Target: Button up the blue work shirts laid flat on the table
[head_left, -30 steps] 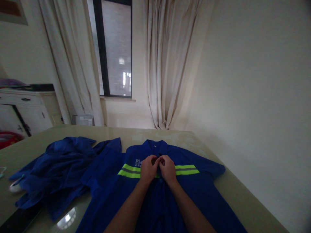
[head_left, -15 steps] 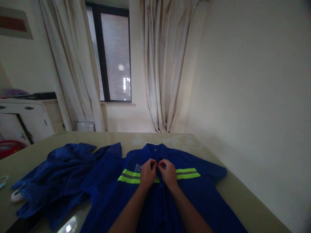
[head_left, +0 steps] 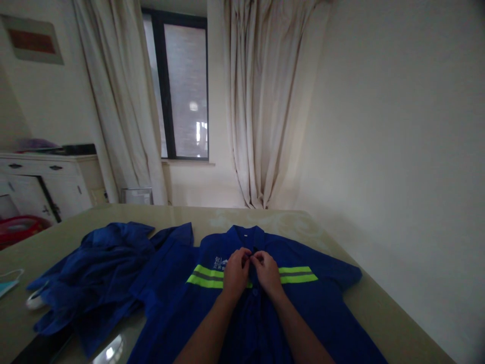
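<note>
Blue collared cloth shirt (head_left: pixel 240 323) with lime reflective band (head_left: pixel 297 275) lies on glossy pale-green tabletop (head_left: pixel 382 318). Left hand (head_left: pixel 236 275) and right hand (head_left: pixel 267 274) pinch its front placket (head_left: pixel 255 306), same spot as before. Crumpled blue cloth garment (head_left: pixel 96 268) left of shirt; pale-blue mask (head_left: pixel 8 288) farther left, now more in view.

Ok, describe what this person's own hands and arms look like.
The left hand and right hand are ungloved. The left forearm and right forearm are bare, narrowing toward the wrists. No sleeve, watch or bracelet shows.
</note>
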Available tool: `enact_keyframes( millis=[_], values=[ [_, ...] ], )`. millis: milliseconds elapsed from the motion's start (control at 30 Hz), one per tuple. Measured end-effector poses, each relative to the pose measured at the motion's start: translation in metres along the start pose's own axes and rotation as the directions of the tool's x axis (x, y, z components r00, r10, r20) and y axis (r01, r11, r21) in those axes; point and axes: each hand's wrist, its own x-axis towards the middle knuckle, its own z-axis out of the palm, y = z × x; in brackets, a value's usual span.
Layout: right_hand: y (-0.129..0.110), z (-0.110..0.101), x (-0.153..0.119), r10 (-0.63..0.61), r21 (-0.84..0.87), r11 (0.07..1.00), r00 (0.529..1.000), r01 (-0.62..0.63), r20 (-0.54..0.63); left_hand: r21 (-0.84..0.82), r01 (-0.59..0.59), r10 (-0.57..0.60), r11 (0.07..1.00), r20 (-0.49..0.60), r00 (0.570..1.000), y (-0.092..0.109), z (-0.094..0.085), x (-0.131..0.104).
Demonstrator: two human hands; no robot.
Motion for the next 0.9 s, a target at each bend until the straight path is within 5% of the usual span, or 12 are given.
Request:
enact_keyframes(
  millis=[667,800,900],
  values=[
    [-0.009,-0.002,0.007,-0.008,0.025,1.000,0.999,0.007,0.044,0.225,0.063,-0.072,0.972,0.034,0.997,0.009,-0.006,0.002],
    [-0.019,-0.033,-0.016,-0.071,0.045,0.997,0.986,0.065,0.153,0.235,0.004,-0.032,0.972,0.114,0.993,0.008,-0.020,-0.010],
    [-0.013,-0.084,-0.058,-0.161,-0.114,0.974,0.949,0.198,0.272,0.232,-0.087,0.035,0.969,0.221,0.975,-0.008,-0.044,-0.051]
  ],
)
